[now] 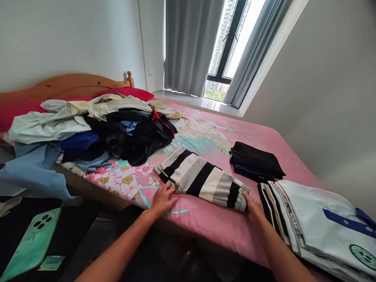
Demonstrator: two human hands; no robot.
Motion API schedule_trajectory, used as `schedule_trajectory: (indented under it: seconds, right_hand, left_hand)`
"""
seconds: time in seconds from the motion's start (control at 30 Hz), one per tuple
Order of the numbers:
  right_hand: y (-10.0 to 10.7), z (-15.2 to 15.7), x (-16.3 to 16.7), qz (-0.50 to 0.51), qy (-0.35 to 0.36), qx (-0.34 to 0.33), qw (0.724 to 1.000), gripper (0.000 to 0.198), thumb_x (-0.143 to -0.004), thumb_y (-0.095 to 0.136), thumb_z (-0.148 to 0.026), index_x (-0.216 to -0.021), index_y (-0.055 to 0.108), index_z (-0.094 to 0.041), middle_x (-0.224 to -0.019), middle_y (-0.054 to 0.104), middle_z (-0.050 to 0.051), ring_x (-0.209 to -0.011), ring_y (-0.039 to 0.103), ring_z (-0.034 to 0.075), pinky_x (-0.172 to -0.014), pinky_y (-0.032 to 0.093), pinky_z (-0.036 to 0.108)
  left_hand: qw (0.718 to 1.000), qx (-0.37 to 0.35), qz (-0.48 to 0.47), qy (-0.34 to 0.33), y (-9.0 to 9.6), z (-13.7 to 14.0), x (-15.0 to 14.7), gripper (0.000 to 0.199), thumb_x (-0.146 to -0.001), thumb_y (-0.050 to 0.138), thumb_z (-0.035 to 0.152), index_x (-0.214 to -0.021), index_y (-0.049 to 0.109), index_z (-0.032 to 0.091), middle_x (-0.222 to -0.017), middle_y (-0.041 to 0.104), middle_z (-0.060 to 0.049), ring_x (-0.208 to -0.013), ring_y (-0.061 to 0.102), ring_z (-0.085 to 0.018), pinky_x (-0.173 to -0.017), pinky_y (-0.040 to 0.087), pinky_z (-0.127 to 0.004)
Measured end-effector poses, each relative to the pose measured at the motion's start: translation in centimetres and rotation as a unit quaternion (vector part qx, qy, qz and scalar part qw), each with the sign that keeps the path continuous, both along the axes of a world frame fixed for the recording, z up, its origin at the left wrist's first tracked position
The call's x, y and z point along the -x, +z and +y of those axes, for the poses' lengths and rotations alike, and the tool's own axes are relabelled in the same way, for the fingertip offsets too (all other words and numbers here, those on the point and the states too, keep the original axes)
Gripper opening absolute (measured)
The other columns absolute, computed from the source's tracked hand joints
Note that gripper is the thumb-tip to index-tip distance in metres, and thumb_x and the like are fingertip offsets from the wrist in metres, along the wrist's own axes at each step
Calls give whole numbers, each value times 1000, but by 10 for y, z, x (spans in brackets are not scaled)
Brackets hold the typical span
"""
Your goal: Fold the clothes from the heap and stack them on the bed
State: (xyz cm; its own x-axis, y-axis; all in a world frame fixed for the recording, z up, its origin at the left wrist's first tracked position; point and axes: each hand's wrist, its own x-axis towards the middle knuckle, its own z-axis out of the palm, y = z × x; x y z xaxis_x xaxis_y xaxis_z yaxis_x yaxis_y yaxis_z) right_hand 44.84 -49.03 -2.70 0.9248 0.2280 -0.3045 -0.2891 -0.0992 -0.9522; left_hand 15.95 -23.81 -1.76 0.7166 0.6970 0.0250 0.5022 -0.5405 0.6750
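Note:
A folded black-and-cream striped garment (202, 174) lies flat near the bed's front edge, its gathered end towards the right. My left hand (163, 199) rests at its near left corner, fingers spread and thumb apart, the fingertips touching the cloth. At the gathered right end, my right hand (253, 204) grips the edge, with one finger showing on top and the others partly hidden. Beyond the right end sits a small stack of folded dark clothes (255, 160). Close to my right forearm stands a taller pile of folded clothes (320, 211), topped by a white shirt with a blue placket and green round badge.
A loose heap of unfolded clothes (132, 133) covers the bed's left side, and a light blue garment (38, 168) hangs over the edge. A green phone (37, 243) and small card (52, 263) lie at lower left. The pink bedsheet (205, 223) ends before me.

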Motion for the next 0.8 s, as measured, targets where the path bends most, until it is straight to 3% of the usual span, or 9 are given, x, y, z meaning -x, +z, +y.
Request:
schedule_trajectory:
  seconds: [0.07,0.17,0.3,0.37,0.43,0.53,0.67,0.8]
  right_hand:
    - [-10,-6,-3,40,-8,-1,999,27,-62,74,-33,-80,66,-13,-73,70,9,-76,70,26,-65,59,30]
    - [-12,-6,-9,75,-21,2,997,33,-64,73,-37,-86,67,-14,-82,71,10,-80,69,24,-65,58,26]
    - [-17,-5,-8,43,-6,-5,999,33,-66,71,-39,-89,67,-16,-82,72,8,-82,69,24,-68,58,26]
    - [-22,-5,-6,21,-11,8,1000,35,-65,70,-41,-89,68,-17,-80,72,7,-83,69,25,-67,58,27]
    - [-28,-7,-5,5,-26,27,999,37,-64,70,-43,-90,68,-17,-79,72,6,-82,69,25,-66,58,27]
    - [-33,-7,-6,-10,-43,38,998,41,-62,70,-44,-91,68,-15,-78,72,7,-79,69,26,-64,58,29]
    - [-36,-6,-9,-13,-62,52,997,42,-61,72,-45,-90,68,-15,-79,72,7,-79,69,25,-64,57,28]
    - [-35,-6,-10,-6,-65,57,996,42,-60,72,-45,-89,69,-15,-80,72,7,-79,69,25,-63,57,27]
  left_hand:
    - [998,-46,-27,24,-12,-2,4,28,-71,65,26,-99,69,22,-122,59,-8,-120,48,-26,-106,35,-42]
    - [989,-114,-92,36,-5,-5,0,21,-82,55,29,-98,66,20,-112,61,-9,-113,52,-23,-103,38,-40]
    - [974,-175,-138,-51,17,-7,-24,23,-90,44,25,-101,64,22,-114,62,-6,-116,50,-20,-104,35,-36]
    - [979,-180,-91,-25,26,1,-38,24,-91,42,27,-103,62,22,-114,62,-6,-114,52,-20,-102,36,-35]
    - [983,-167,-8,74,32,20,-48,25,-89,44,30,-107,58,20,-115,62,-8,-112,53,-21,-100,36,-34]
    - [966,-142,93,195,34,59,-53,35,-85,49,38,-113,52,16,-117,61,-13,-116,51,-28,-98,35,-41]
    - [958,-108,157,215,32,99,-51,50,-80,52,50,-116,49,14,-111,64,-17,-111,55,-35,-94,35,-48]
    - [956,-69,191,213,30,116,-52,63,-73,56,58,-119,47,17,-110,65,-18,-108,59,-35,-90,39,-45]
